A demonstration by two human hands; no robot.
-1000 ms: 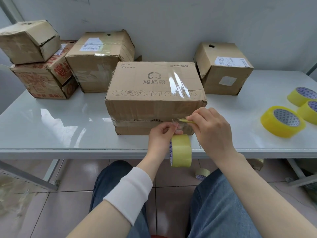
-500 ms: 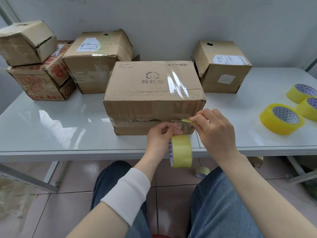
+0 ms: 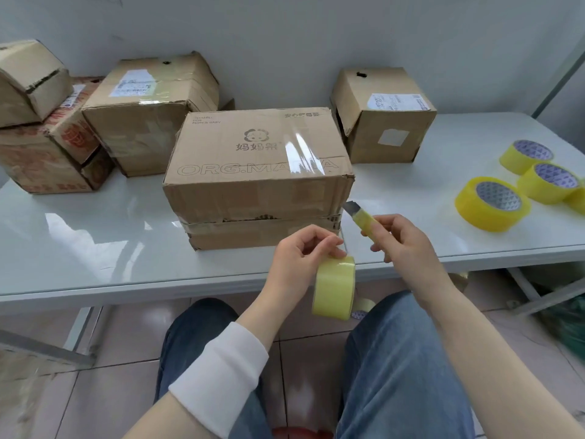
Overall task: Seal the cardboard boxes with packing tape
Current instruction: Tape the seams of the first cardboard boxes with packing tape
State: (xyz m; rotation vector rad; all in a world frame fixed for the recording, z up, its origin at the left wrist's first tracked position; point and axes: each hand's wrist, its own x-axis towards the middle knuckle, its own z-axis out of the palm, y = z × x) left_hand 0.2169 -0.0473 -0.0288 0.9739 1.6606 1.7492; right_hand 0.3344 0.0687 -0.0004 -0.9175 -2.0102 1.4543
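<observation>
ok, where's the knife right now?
Head view, right of centre: the knife is in the right hand, beside the front-right corner of the middle box.

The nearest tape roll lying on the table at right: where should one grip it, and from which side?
Likely from above: the roll lies flat with its core open upward, so thumb inside the core and fingers on the yellow outer wall.

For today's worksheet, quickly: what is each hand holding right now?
Left hand: grips the tape roll.
Right hand: grips the yellow utility knife, blade out.
</observation>
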